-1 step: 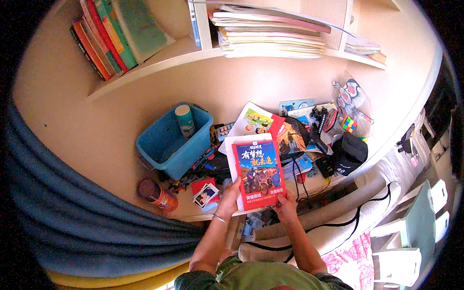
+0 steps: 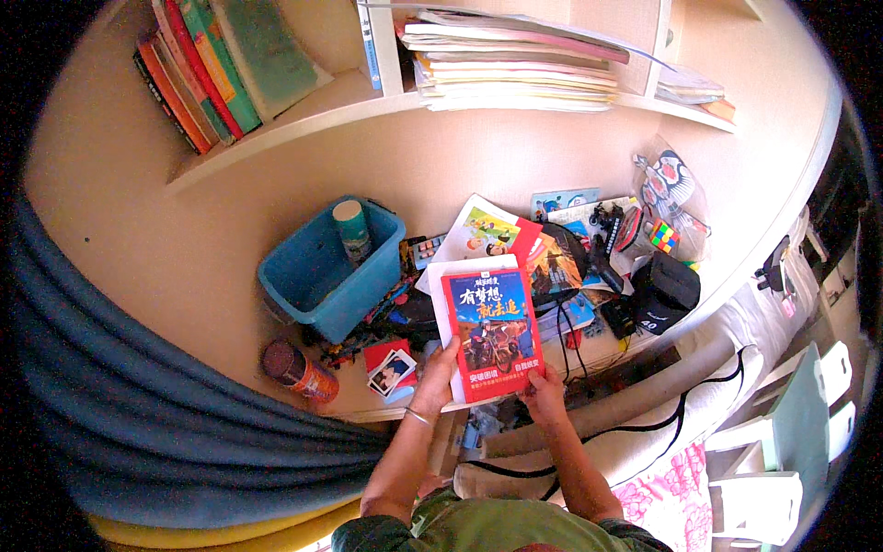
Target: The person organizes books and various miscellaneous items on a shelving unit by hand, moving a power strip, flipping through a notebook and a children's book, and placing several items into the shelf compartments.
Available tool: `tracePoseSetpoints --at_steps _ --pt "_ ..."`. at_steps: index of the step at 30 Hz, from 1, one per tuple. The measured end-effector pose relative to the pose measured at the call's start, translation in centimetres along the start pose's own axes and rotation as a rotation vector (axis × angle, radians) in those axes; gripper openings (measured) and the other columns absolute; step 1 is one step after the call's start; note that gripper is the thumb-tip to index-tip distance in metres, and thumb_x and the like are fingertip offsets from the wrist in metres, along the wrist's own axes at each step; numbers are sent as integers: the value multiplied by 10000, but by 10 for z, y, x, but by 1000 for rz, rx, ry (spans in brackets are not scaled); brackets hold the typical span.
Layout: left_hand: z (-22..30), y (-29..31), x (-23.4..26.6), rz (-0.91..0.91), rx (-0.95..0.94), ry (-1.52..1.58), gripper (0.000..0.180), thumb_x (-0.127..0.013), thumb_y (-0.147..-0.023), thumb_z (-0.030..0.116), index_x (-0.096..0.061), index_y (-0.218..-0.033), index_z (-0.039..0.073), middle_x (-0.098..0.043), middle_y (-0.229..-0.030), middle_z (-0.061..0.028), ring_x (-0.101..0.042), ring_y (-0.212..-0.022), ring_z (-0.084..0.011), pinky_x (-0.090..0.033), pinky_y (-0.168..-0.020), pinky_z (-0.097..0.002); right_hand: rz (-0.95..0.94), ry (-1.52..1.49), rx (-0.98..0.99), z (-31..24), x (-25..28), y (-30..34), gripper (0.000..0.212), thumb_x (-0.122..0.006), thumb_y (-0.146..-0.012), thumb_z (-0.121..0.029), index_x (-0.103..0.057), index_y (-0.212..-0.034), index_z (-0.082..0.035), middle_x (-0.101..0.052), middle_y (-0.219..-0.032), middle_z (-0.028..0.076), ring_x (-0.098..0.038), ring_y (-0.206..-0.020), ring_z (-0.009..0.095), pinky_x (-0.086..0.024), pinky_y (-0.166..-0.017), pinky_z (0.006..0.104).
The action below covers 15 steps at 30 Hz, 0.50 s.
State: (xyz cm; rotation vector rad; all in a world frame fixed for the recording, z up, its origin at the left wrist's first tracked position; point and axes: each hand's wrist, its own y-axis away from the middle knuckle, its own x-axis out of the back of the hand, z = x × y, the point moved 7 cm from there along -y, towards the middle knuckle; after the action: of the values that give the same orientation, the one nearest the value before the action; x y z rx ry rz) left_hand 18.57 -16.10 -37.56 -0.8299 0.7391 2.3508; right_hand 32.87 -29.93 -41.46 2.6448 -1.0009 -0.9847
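A red-bordered book (image 2: 497,336) with a blue picture cover is held up in front of me, between both hands. My left hand (image 2: 440,379) grips its lower left edge, the thumb lying along the cover. At the lower right corner, my right hand (image 2: 544,392) pinches the book. A white sheet or booklet (image 2: 443,313) sticks out behind its left and top edges; whether it is gripped too I cannot tell. Beyond it, a white-and-red picture book (image 2: 478,230) lies on the cluttered desk. Photo cards (image 2: 391,372) rest left of my left hand.
A blue plastic bin (image 2: 322,308) holding a green canister (image 2: 351,225) stands at the left. Near it lies a red-orange jar (image 2: 299,370). Cables, a black pouch (image 2: 664,290) and a puzzle cube (image 2: 664,236) crowd the right side. Overhead runs a shelf (image 2: 349,103) with books and papers.
The book has tilted very slightly and its lower edge sits a little lower. Both hands keep their hold; the surroundings look the same.
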Motion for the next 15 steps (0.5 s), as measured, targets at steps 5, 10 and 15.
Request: tracePoseSetpoints --at_steps 5,10,15 --pt "16 11 -13 62 -56 -307 295 -592 -854 197 -545 -1095 33 -609 -1011 -62 -591 -909 -173 -493 -784 -329 27 67 -99 1 5 10 213 -515 -880 -139 -487 -1073 -51 -602 -826 28 -553 -591 117 -458 -488 247" --pt "8 17 -9 35 -56 -406 237 -597 -832 134 -590 -1043 27 -616 -967 -42 -577 -872 -138 -466 -768 -281 9 121 -78 15 24 7 214 -524 -880 -163 -489 -1066 -62 -602 -836 24 -559 -608 114 -464 -498 247" --pt "13 35 -23 -12 -124 -483 256 -588 -830 84 -596 -1077 18 -607 -1011 -19 -551 -894 -115 -437 -813 -260 49 74 -128 17 18 19 264 -582 -846 -164 -512 -1075 -54 -599 -878 25 -564 -653 121 -469 -523 244"
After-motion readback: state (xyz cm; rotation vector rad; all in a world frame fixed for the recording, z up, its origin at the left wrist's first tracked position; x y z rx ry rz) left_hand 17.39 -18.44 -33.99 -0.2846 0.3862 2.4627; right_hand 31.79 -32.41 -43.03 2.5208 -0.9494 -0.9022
